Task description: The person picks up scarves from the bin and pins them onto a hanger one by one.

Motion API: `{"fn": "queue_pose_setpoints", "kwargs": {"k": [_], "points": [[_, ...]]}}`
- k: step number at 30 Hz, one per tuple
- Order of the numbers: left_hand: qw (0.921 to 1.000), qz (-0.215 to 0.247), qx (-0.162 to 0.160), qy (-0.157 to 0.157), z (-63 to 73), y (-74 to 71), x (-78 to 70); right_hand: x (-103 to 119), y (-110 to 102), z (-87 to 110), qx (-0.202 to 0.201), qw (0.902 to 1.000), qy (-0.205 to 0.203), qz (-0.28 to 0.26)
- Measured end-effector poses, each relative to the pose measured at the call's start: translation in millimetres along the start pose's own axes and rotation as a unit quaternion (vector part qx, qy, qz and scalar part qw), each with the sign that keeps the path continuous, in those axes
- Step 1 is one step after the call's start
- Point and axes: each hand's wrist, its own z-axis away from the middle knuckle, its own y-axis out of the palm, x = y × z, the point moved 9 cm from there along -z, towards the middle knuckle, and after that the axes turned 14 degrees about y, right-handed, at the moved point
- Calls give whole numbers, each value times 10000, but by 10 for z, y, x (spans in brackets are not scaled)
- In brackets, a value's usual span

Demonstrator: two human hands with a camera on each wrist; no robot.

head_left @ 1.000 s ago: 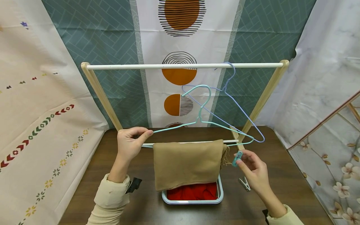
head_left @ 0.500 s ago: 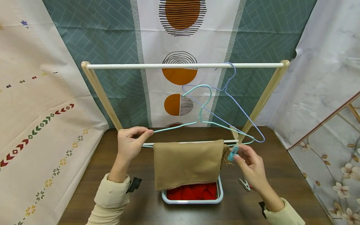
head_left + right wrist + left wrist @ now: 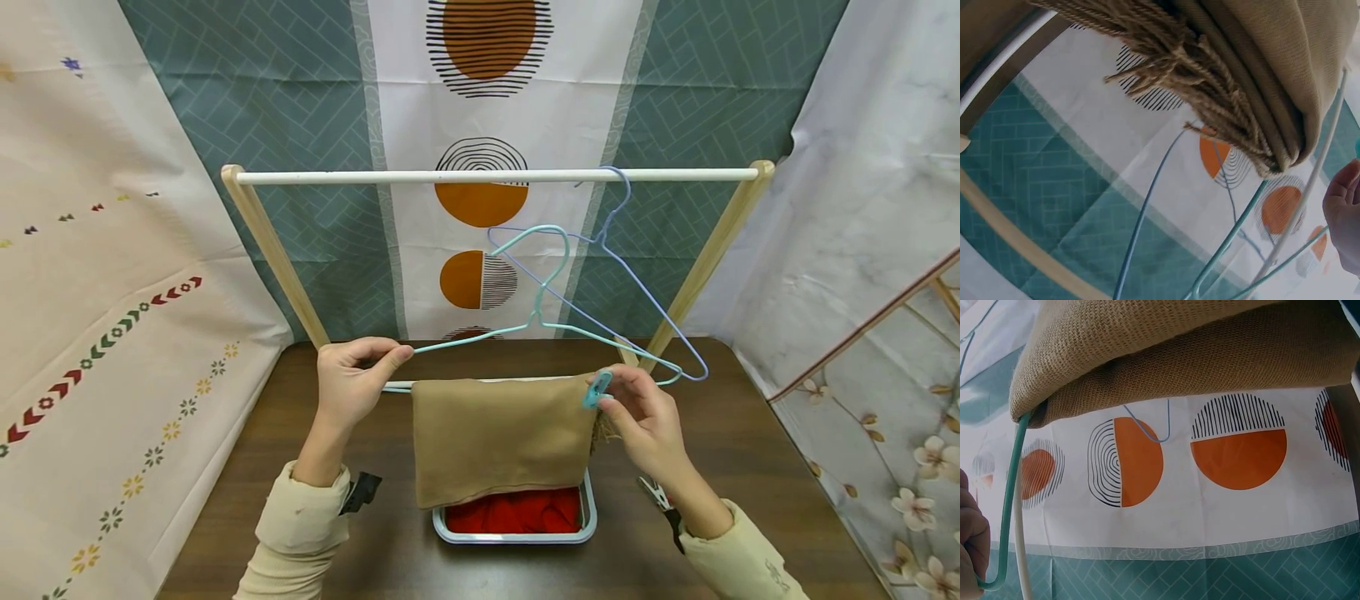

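Note:
In the head view my left hand pinches the left end of a mint-green clothes hanger. A folded tan fringed scarf drapes over the hanger's lower bar. My right hand holds a teal clothespin between thumb and fingers at the scarf's upper right corner. Whether its jaws touch the cloth I cannot tell. The left wrist view shows the hanger's bent end beside my fingers. Thick folds and twisted fringe fill the top of the right wrist view.
A wooden rack with a white top rail stands behind, and a periwinkle hanger hangs from it. Below the scarf sits a basket with red cloth inside. A metal-looking clip lies on the table by my right forearm.
My right hand has moved left and slightly up, bringing the clothespin from beside the fringe to the scarf's upper right corner. My left hand keeps its grip on the hanger.

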Motion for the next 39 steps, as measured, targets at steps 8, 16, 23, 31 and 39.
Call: {"fn": "queue_pose_setpoints", "kwargs": {"k": [8, 16, 23, 31, 39], "points": [[10000, -43, 39, 22, -2, 11, 2, 32, 182, -113, 145, 9999, 4, 12], [9999, 95, 63, -2, -3, 48, -10, 1, 442, -208, 585, 9978, 309, 16], [9999, 88, 77, 24, 5, 63, -15, -75, 648, -261, 847, 9941, 675, -67], [10000, 48, -13, -15, 11, 67, -25, -140, 870, -355, 848, 9903, 888, -649], [9997, -201, -92, -78, 18, 69, -48, -158, 1052, -501, 309, 9926, 999, -611]]}}
